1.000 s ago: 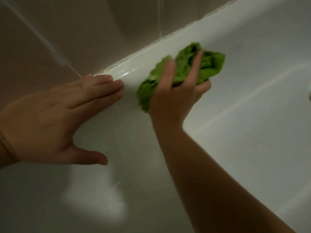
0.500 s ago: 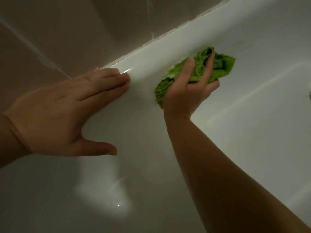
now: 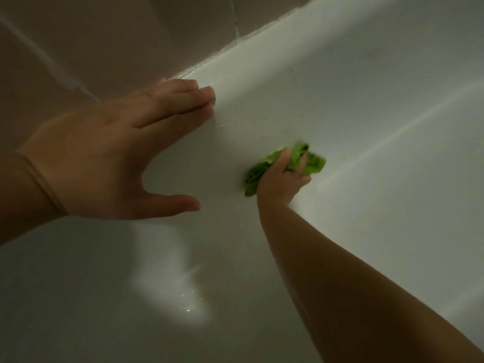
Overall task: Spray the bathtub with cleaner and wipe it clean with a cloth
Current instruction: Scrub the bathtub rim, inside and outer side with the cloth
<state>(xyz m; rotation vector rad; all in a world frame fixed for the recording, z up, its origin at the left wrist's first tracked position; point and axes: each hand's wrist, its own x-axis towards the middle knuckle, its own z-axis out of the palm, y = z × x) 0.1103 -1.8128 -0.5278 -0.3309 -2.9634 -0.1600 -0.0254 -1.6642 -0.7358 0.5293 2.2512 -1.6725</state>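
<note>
Fingers (image 3: 288, 159) of the right hand (image 3: 284, 179) clutch one green cloth (image 3: 311, 163) against one white bathtub (image 3: 366, 106); the left hand (image 3: 110, 155) lies flat, fingers straight, below beige wall tiles (image 3: 117, 35).

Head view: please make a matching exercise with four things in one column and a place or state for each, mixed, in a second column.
1. left hand
2. right hand
3. cloth
4. wall tiles

a. green and bunched up
b. beige, above the bathtub rim
c. flat, fingers straight, against the tub
d. gripping something on the tub's inner wall

Pairs: 1-c, 2-d, 3-a, 4-b
</note>
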